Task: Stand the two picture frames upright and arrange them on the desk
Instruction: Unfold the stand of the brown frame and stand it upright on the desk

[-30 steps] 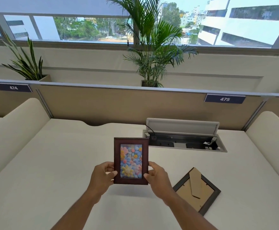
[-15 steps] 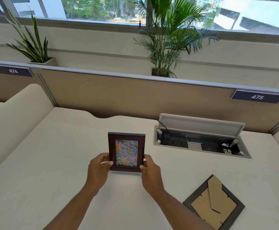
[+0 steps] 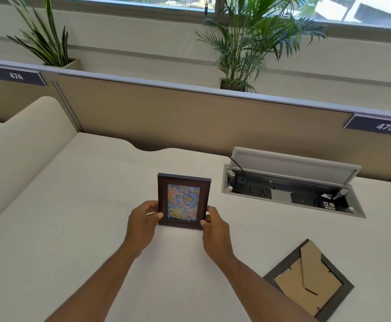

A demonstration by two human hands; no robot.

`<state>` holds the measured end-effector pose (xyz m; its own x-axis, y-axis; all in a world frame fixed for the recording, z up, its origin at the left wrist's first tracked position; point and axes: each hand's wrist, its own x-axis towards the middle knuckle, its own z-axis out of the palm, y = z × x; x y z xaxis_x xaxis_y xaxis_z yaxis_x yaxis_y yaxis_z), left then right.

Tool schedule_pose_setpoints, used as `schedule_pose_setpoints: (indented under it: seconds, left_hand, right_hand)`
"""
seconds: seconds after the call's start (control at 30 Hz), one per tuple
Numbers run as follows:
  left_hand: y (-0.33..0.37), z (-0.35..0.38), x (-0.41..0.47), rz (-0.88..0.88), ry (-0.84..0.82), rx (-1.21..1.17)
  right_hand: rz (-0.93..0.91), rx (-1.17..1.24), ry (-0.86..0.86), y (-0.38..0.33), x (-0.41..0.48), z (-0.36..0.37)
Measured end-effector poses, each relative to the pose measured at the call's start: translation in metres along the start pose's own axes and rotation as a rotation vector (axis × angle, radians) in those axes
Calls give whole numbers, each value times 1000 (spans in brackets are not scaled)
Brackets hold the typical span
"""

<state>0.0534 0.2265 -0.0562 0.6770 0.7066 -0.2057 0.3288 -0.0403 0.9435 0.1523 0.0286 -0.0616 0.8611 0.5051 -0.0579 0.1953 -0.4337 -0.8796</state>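
Observation:
A dark brown picture frame (image 3: 183, 202) with a pastel flower picture stands upright near the middle of the cream desk (image 3: 73, 228), its bottom edge at the desk surface. My left hand (image 3: 143, 219) grips its lower left side and my right hand (image 3: 214, 225) grips its lower right corner. A second, grey frame (image 3: 308, 278) lies face down at the right front, its cardboard back and folded stand showing. Neither hand touches it.
An open cable box (image 3: 289, 187) with sockets and a raised lid sits in the desk at the back right. A tan partition (image 3: 189, 117) closes the desk's far edge, with potted plants behind it. Rounded cream dividers (image 3: 15, 145) flank the desk.
Both hands have carried the brown frame away from me and down toward the desk surface. The camera has tilted down and drifted left. The grey frame has not moved.

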Motion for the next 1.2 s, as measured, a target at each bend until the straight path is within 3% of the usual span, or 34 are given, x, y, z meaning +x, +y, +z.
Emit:
schedule_pose_setpoints:
  seconds: [0.43,0.63,0.97,1.2]
  left_hand:
    - [-6,-7,-10,29,-23,134]
    - [-12,-11,-21,-4,66,181]
    - [-16,13,-86,-166,294,20]
    - [3,51,-122,-208,173,-29]
  right_hand:
    - [121,-31,-13,3,-6,-4]
    - [159,-4,-28,3,-21,-8]
    - [196,17,-28,13,-63,-25]
    - [217,77,102,13,-88,-60]
